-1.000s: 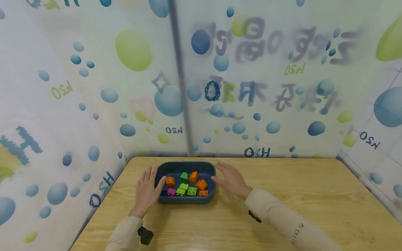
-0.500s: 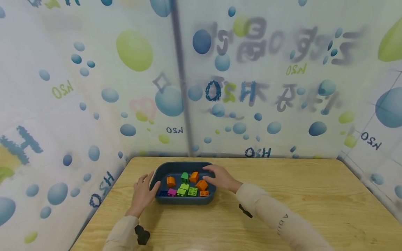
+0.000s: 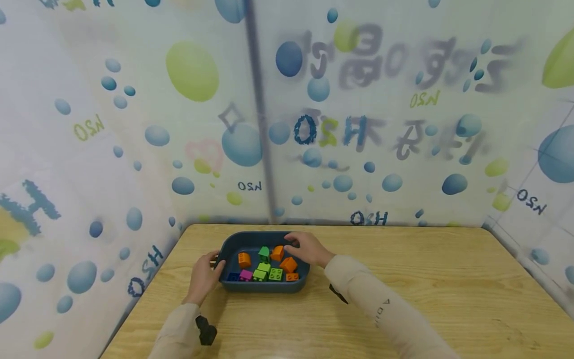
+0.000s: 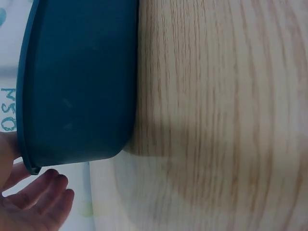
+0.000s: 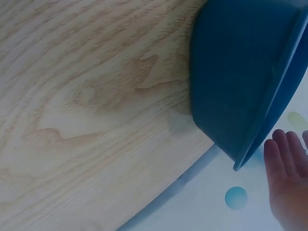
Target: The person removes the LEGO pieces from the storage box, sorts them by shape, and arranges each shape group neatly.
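Observation:
A dark blue plastic tub [image 3: 264, 287] stands on the table with toy building blocks inside. My left hand [image 3: 203, 276] holds its left end, thumb at the rim and fingers outside; the left wrist view shows the fingers [image 4: 55, 190] curled by the tub's corner. Over the tub's right end reaches my right hand [image 3: 309, 248], fingertips close to an orange block [image 3: 277, 253]. In the right wrist view these fingers [image 5: 279, 156] look fairly straight, beyond the rim, with nothing held. A tilted orange block [image 3: 288, 265] and a flat orange one [image 3: 292, 277] lie beneath that hand.
Also in the tub are a green block [image 3: 263, 255], lime blocks [image 3: 275, 274], a magenta block [image 3: 245, 275], a dark blue block [image 3: 233, 277] and an orange block [image 3: 244, 260] at left. The wooden table [image 3: 403, 279] ends against a printed curtain [image 3: 394, 209].
My right hand has moved left from beside the tub to over its right end. The left hand has drawn in its fingers and taken hold of the left rim. The blocks lie as before.

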The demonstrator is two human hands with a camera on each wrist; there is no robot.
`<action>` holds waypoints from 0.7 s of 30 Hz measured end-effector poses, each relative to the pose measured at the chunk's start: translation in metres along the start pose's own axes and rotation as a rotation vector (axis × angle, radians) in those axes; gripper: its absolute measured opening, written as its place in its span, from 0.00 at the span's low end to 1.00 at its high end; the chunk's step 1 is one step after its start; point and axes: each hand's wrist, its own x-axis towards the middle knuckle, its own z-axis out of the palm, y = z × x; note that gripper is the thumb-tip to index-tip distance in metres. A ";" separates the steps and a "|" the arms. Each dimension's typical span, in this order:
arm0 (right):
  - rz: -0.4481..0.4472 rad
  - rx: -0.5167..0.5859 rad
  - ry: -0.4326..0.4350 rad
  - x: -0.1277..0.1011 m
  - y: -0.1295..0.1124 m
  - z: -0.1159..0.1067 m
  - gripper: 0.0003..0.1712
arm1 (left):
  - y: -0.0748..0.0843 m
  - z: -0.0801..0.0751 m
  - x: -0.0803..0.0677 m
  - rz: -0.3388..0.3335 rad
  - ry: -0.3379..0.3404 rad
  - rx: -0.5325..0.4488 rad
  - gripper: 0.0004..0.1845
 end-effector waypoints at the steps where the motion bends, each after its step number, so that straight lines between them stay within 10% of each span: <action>1: 0.000 -0.002 -0.002 0.001 0.000 0.001 0.20 | -0.001 0.000 0.001 -0.004 0.004 0.002 0.18; 21: 0.001 -0.038 -0.045 0.024 -0.001 0.019 0.19 | -0.009 0.006 0.010 -0.035 0.131 -0.011 0.10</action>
